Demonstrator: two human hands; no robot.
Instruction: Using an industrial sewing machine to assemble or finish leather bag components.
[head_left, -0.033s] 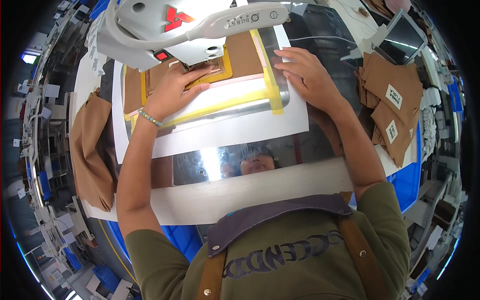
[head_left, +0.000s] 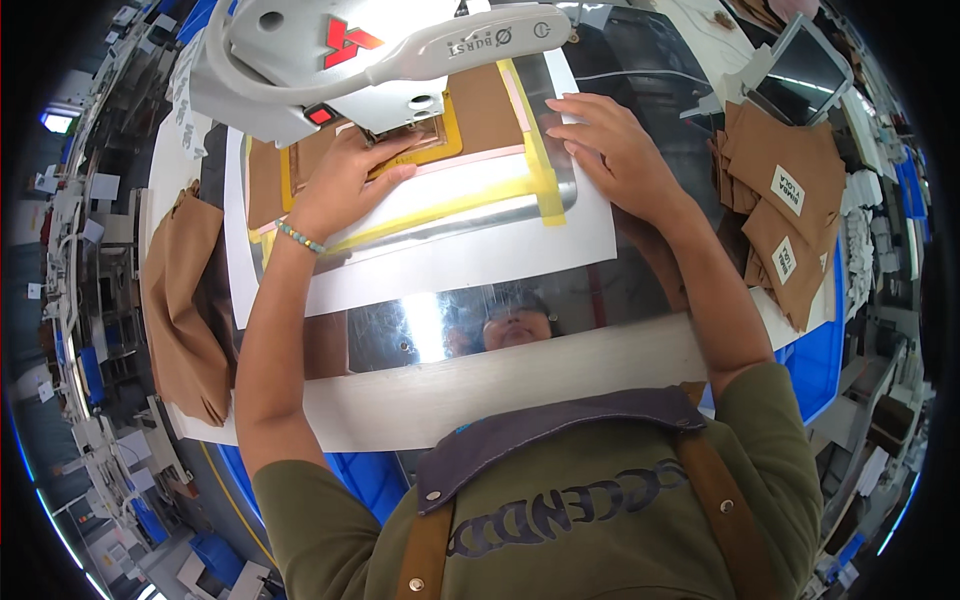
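Note:
My left hand (head_left: 345,180) rests on the near edge of a yellow frame (head_left: 452,130), fingers stretched toward the needle area under a white sewing machine head (head_left: 285,75). Some of its fingertips are hidden by the machine. Brown fabric (head_left: 488,92) shows around the frame, bordered by yellow tape (head_left: 440,208). Below that lies a white sheet (head_left: 460,248). At the sheet's right edge, my right hand (head_left: 620,155) hovers or rests with its fingers apart, holding nothing. Whether it touches the sheet, I cannot tell.
Folded brown fabric (head_left: 185,310) lies left of the machine bed. Brown pieces with white labels (head_left: 785,190) are stacked at the right, below a small tilted screen (head_left: 800,75). A shiny metal plate (head_left: 590,300) spans the near side. Blue bins (head_left: 815,365) stand below the table.

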